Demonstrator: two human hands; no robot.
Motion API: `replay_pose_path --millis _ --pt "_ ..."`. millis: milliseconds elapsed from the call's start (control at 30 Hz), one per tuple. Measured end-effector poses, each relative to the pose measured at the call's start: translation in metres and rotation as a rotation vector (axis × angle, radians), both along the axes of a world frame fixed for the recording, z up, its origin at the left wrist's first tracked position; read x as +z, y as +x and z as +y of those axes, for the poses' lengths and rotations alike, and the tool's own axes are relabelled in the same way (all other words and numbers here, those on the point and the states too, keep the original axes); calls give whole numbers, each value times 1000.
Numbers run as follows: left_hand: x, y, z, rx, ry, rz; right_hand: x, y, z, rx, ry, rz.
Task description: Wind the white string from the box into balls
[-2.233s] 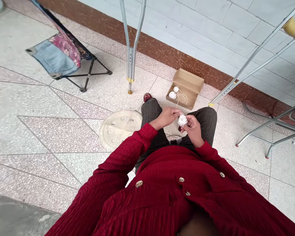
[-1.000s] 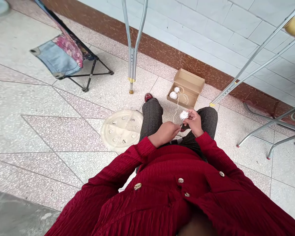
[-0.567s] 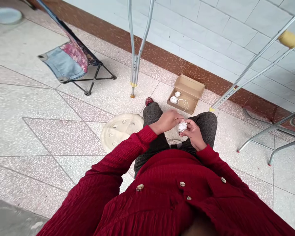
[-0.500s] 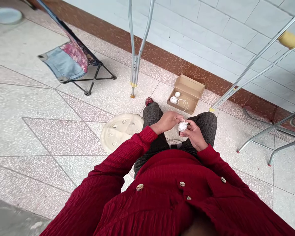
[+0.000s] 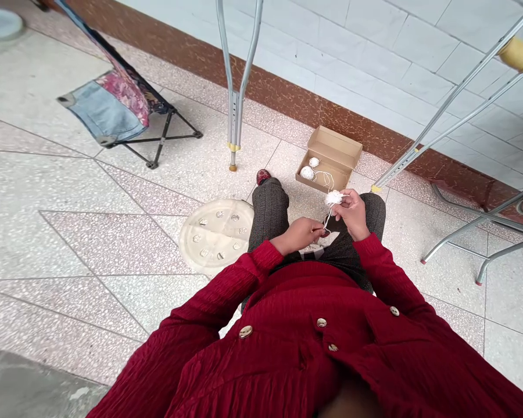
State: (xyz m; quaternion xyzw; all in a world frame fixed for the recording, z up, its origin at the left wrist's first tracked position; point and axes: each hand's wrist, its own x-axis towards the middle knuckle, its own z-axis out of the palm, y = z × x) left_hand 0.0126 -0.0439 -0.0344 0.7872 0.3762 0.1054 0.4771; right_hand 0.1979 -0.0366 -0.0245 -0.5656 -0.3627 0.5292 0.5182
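I sit in a red buttoned top with my knees out in front. My right hand is closed round a small white ball of thread, held above my right knee. My left hand sits lower, its fingers pinched on the white thread that runs taut up to the ball. On the floor beyond my knees an open cardboard box holds two more white balls and some loose thread.
A round cream lid lies on the tiled floor left of my left knee. One metal crutch leans on the wall ahead, another slants at the right. A folding fabric stool stands far left, a metal frame right.
My left hand has dropped from the ball towards my lap, pulling a length of thread out. My right hand has lifted the ball up and away.
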Motion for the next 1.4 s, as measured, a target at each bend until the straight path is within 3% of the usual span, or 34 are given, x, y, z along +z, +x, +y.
replay_pose_path --millis 133,233,300,533,667,800,900,1000,1100,1233,1300,1400 --pt "19 -7 5 -60 361 86 -20 3 -8 62 -29 -115" --pt "29 -14 21 -76 566 107 -26 -9 -31 188 -88 -13" --pt "30 -16 31 -98 609 84 -22 -17 -45 227 -113 96" --pt "12 -7 30 55 375 -84 13 -15 -53 228 -176 285" --pt "11 -7 25 103 289 -84 19 -18 -48 251 -116 244" --pt "21 -17 39 29 383 -53 20 -21 -44 281 -86 199" --pt "25 -22 55 77 524 -58 28 -21 -42 308 -158 269" --pt "15 -18 56 150 511 -55 42 -21 -40 324 -204 353" --pt "-2 -6 36 184 272 -60 51 -16 -29 235 -154 351" --pt "-9 6 -1 89 30 -87 41 2 -3 81 -2 121" --pt "-2 5 -10 16 70 -61 28 11 6 39 46 -51" --pt "12 -4 -3 -7 289 -41 6 16 4 92 -2 -214"
